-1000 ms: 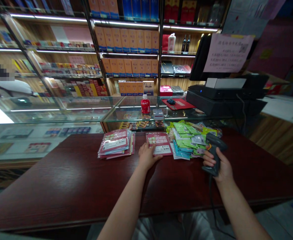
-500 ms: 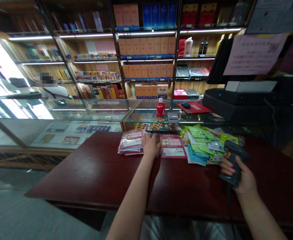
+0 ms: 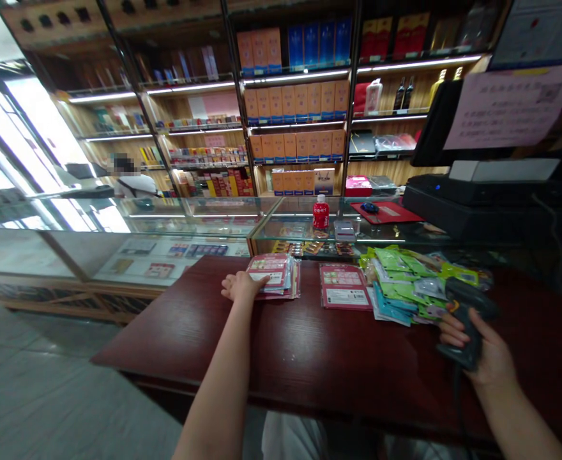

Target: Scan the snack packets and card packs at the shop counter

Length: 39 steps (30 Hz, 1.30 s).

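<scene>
Red packet stack [image 3: 283,267], white label [image 3: 276,277], left fingers [image 3: 230,282] loosely spread alongside, right fingers [image 3: 453,329] curled round scanner [image 3: 469,299], small boxes [image 3: 207,250] in glass case [image 3: 180,234]

The single head-worn view looks forward and down across the tabletop [image 3: 310,358], close by, facing shelves [image 3: 295,125] farther off.

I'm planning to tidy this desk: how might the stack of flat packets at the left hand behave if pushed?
The stack of flat packets would probably fan or slide apart, since its edges sit unevenly. Its shiny wrapping may make the layers slippery. Lying low and flat, it seems unlikely to tip or roll.
</scene>
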### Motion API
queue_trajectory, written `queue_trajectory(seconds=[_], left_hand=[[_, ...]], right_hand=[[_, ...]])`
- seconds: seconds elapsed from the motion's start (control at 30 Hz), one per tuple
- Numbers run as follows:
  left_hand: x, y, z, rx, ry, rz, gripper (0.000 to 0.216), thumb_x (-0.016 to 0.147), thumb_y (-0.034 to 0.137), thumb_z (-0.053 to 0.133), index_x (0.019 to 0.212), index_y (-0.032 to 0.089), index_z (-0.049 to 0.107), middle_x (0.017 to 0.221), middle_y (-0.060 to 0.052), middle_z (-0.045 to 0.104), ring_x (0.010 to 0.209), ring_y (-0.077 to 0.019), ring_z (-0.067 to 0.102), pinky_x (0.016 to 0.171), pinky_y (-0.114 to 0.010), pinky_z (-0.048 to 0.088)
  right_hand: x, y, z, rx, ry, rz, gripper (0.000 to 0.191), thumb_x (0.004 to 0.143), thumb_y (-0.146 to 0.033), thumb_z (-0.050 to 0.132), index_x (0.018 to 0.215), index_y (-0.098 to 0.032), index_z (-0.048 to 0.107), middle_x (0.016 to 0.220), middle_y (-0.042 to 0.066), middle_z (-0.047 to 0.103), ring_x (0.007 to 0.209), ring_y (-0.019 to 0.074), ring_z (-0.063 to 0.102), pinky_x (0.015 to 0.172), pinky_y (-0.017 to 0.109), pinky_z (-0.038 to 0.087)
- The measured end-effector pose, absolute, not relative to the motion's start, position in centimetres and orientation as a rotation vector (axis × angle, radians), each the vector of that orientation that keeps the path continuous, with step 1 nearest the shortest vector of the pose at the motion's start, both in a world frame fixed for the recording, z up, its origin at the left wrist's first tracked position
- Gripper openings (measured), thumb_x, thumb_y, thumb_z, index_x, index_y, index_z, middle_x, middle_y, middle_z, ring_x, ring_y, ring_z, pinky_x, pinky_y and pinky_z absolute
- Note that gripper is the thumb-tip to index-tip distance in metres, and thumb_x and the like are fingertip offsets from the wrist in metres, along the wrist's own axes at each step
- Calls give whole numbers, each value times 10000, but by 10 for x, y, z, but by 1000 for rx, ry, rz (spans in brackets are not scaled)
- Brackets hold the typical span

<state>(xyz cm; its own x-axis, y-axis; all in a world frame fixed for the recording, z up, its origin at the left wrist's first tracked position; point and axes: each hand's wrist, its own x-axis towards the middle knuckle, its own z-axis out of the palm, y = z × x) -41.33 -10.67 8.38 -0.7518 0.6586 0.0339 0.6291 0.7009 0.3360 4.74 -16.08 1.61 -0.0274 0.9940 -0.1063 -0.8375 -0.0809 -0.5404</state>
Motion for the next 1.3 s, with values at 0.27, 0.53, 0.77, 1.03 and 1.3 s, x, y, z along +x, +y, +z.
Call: queue_trajectory(seconds=[0.27,0.53,0.77,1.03,1.3], left_hand=[[-418,-118,87,1263,2587,1196,429,737,374,667,1054,145,492,1022,-190,644,1007,-336,634,819,-418,494],[-353,-114,65,1010,1461,1822,348,777,323,605,1050,198,430,843,-22,635,534,-131,606,517,-285,510],[-276,-96,19,1134,1067,1620,356,735,366,630,1013,172,522,998,-83,673,860,-201,659,748,-355,543],[-255,-82,-12,1251,1210,1795,168,791,265,539,936,181,524,938,-45,651,889,-169,624,869,-337,488],[-255,-80,-17,1243,1249,1790,166,790,275,537,929,186,516,918,-38,636,874,-169,616,845,-325,486]], right_hand=[[48,-161,16,-546,-489,1573,314,647,-255,801,807,-210,534,610,-63,394,416,52,377,339,155,420],[41,-161,23,-564,-496,1562,334,634,-282,830,841,-179,589,585,-59,457,424,36,390,355,118,400],[13,-175,39,-836,-743,1445,391,663,-354,820,953,-188,617,575,-51,532,427,75,459,362,176,395],[-34,-217,37,-1087,-1009,1368,512,659,-509,781,999,-189,574,513,-78,508,335,73,411,305,180,319],[-47,-227,35,-1123,-995,1423,484,640,-528,778,914,-198,554,492,-81,504,324,71,406,301,180,311]])
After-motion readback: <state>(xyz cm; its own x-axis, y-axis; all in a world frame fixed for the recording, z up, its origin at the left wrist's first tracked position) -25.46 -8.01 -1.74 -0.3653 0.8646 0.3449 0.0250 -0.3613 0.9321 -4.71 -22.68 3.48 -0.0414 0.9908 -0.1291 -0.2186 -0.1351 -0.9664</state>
